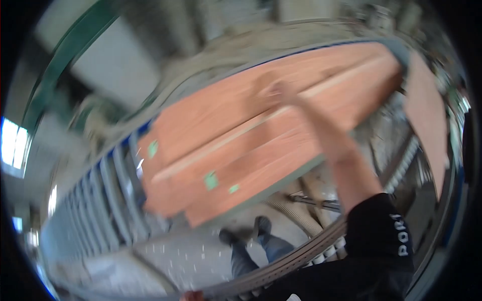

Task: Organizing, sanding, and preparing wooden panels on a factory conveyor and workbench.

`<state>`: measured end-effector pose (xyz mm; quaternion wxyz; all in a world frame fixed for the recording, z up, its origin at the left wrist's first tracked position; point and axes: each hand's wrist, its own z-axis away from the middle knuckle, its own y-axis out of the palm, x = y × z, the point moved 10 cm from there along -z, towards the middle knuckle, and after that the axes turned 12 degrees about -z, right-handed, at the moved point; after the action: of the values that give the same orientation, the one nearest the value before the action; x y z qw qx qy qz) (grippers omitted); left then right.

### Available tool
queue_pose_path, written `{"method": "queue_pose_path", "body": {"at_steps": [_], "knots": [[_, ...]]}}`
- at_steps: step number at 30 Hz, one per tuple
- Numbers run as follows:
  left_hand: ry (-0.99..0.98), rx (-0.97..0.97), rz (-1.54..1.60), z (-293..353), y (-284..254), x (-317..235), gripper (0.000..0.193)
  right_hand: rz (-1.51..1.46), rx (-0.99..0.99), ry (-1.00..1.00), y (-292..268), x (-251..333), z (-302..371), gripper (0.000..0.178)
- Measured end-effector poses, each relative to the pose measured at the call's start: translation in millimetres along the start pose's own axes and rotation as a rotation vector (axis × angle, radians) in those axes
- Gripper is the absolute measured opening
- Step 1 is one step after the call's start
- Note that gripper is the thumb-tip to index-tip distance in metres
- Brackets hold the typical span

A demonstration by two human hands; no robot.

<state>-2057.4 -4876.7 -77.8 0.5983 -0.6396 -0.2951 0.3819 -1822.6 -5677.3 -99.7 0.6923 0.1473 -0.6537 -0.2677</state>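
Long reddish wood sheets (pixel 281 130), like veneer or thin plywood, lie side by side with a pale strip along the seam and green patches near their left end. Over the far part of them reaches my right hand (pixel 281 93), its arm stretched out and its shadow falling on the wood. Motion blur smears the fingers, so contact with the sheet cannot be judged. My left hand (pixel 193 296) shows only as a small piece at the lower edge, beside a dark metal rail (pixel 301 258); its fingers are hidden.
A grey roller conveyor (pixel 108 185) with a blue edge runs left from the sheets. Another reddish sheet (pixel 427 115) stands tilted at the right. Ribbed hoses (pixel 296 215) lie beneath, near my feet (pixel 246 231). A green metal frame (pixel 75 45) rises at the far left.
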Motion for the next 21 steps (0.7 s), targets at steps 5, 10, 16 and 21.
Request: {"method": "queue_pose_path", "body": {"at_steps": [5,10,16,21], "knots": [[-0.615,0.678,0.148,51,27,50,0.027,0.357,-0.134,-0.144,191,-26,58,0.015],[-0.238,0.672,0.380,-82,61,-13,0.029,0.668,0.377,-0.423,293,-44,211,0.013],[0.399,0.624,0.535,-174,5,-165,0.025,0.430,-0.016,-0.296,311,-68,338,0.013],[0.236,0.815,0.844,-161,-15,-227,0.023,0.254,-0.341,-0.234,322,-103,406,0.011]]}}
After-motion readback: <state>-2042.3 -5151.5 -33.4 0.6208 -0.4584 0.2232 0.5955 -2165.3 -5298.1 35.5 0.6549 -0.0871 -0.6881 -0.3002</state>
